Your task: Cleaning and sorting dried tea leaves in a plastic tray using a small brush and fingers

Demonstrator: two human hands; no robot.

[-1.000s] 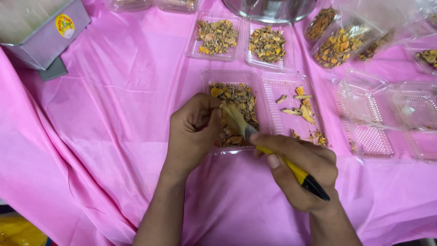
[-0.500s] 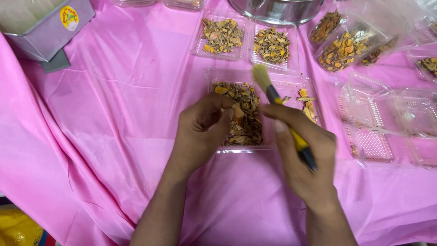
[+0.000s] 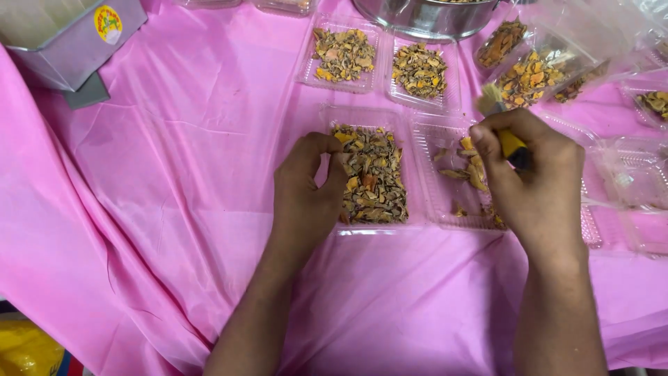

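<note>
The left hand [image 3: 306, 195] rests at the left edge of a clear plastic tray [image 3: 372, 174] heaped with dried yellow-brown peel pieces [image 3: 372, 177]. Its fingers curl over the rim with the fingertips [image 3: 339, 163] pinched together on what looks like one of those pieces, though the piece itself is too hidden to be sure; the hand probably sits there to steady the tray while picking from it.

The right hand [image 3: 532, 177] is just right of that tray, above a second clear tray [image 3: 431, 129] that holds only a few larger slices [image 3: 470, 167]. Its grip is closed around a yellow-handled brush [image 3: 504, 122], bristles pointing up and away from the heaped tray, clear of any piece, so the brush is lifted and not sweeping anything.

Beyond the heaped tray, two more filled trays [image 3: 379, 52] sit side by side, and behind them is the rim of a metal bowl [image 3: 428, 17]. Far right of the heaped tray lie empty hinged trays [image 3: 619, 174] and further filled ones [image 3: 529, 73]. A grey box [image 3: 69, 42] stands well to its left. Everything sits on a surface draped in a pink cloth [image 3: 174, 174], likely there to catch crumbs
</note>
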